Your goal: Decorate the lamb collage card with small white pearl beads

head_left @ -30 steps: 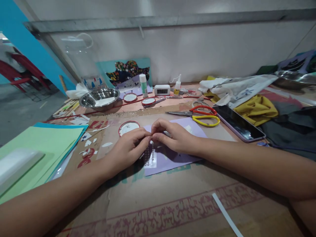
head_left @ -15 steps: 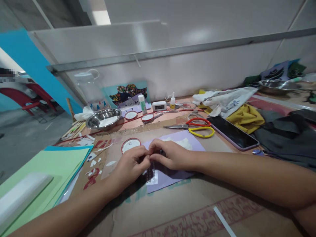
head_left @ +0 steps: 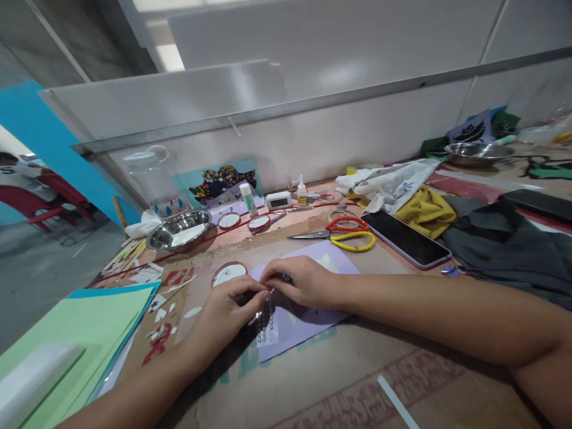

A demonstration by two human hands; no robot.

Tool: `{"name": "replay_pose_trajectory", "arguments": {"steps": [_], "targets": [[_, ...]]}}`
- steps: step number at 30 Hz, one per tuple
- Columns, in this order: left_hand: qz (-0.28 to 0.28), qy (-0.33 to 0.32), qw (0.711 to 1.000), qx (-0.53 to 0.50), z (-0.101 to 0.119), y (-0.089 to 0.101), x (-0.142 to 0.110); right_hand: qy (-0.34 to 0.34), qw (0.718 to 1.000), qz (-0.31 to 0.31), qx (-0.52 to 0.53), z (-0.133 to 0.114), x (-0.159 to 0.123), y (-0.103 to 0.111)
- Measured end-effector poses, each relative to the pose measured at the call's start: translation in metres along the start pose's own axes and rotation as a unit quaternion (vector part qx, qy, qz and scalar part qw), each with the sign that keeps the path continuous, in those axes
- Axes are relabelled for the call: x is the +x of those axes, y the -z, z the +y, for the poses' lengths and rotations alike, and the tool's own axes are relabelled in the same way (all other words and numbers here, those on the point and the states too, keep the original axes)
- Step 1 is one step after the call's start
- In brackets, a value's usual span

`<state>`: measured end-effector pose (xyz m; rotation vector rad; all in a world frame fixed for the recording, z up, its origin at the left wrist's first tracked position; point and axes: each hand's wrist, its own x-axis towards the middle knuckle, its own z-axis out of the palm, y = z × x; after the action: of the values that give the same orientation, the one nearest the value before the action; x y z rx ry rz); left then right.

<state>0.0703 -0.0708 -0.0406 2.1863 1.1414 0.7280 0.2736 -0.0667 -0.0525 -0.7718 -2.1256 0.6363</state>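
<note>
My left hand (head_left: 236, 307) and my right hand (head_left: 304, 280) meet fingertip to fingertip above a purple sheet of paper (head_left: 308, 325). From the pinched left fingers hangs a small clear sheet with rows of tiny round silvery gems (head_left: 267, 328), its lower end over the paper's near left corner. My right thumb and forefinger are closed at the sheet's top edge; a small dark object shows inside that hand, too hidden to name. A pale patch (head_left: 328, 262) lies on the paper behind my right hand. Just beyond my left hand is a red-rimmed round lid (head_left: 229, 273).
Scissors (head_left: 339, 235) with red and yellow handles and a phone (head_left: 406, 238) lie beyond my right hand. Behind stand a metal bowl (head_left: 179, 231), a glue stick (head_left: 248, 199) and a small glue bottle (head_left: 301, 192). Green paper (head_left: 102, 325) is stacked at left.
The camera view has shifted slightly. My hands remain together, with the left fingers straightened somewhat and the gem sheet now more visible below them.
</note>
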Motion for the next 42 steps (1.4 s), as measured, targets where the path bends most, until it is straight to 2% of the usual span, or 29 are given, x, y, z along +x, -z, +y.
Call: {"name": "replay_pose_trajectory", "arguments": {"steps": [8, 11, 15, 20, 25, 28, 32, 35, 37, 39, 42], "targets": [[0.017, -0.025, 0.999, 0.033, 0.011, 0.008, -0.001, -0.053, 0.998, -0.015, 0.005, -0.001, 0.001, 0.003], [0.045, -0.054, 0.995, 0.071, 0.015, 0.018, -0.003, -0.070, 0.997, -0.023, 0.007, -0.003, 0.002, 0.005], [0.081, -0.060, 0.987, 0.126, 0.017, 0.037, -0.001, -0.080, 0.996, -0.026, 0.006, -0.005, 0.003, 0.008], [0.124, -0.128, 0.959, 0.220, 0.006, 0.063, 0.010, -0.073, 0.997, -0.034, -0.008, -0.004, 0.004, 0.008], [0.076, -0.098, 0.939, 0.321, -0.017, 0.079, 0.022, -0.079, 0.996, -0.030, -0.007, -0.003, 0.004, 0.007], [0.077, -0.062, 0.937, 0.336, -0.026, 0.078, 0.023, -0.081, 0.996, -0.031, 0.006, -0.002, 0.004, 0.006], [0.083, -0.028, 0.950, 0.301, -0.021, 0.070, 0.018, -0.079, 0.996, -0.029, 0.014, -0.001, 0.003, 0.005], [0.079, -0.046, 0.965, 0.246, -0.012, 0.059, 0.014, -0.069, 0.997, -0.017, 0.021, 0.000, 0.002, 0.005], [0.052, -0.062, 0.981, 0.179, -0.006, 0.049, 0.011, -0.048, 0.999, -0.006, 0.025, 0.000, 0.001, 0.004], [0.026, -0.082, 0.991, 0.104, -0.002, 0.037, 0.007, -0.013, 1.000, -0.003, 0.022, 0.000, 0.000, 0.004], [0.017, -0.121, 0.992, 0.031, 0.003, 0.022, 0.002, 0.047, 0.999, -0.015, -0.003, 0.001, -0.002, 0.003]]}}
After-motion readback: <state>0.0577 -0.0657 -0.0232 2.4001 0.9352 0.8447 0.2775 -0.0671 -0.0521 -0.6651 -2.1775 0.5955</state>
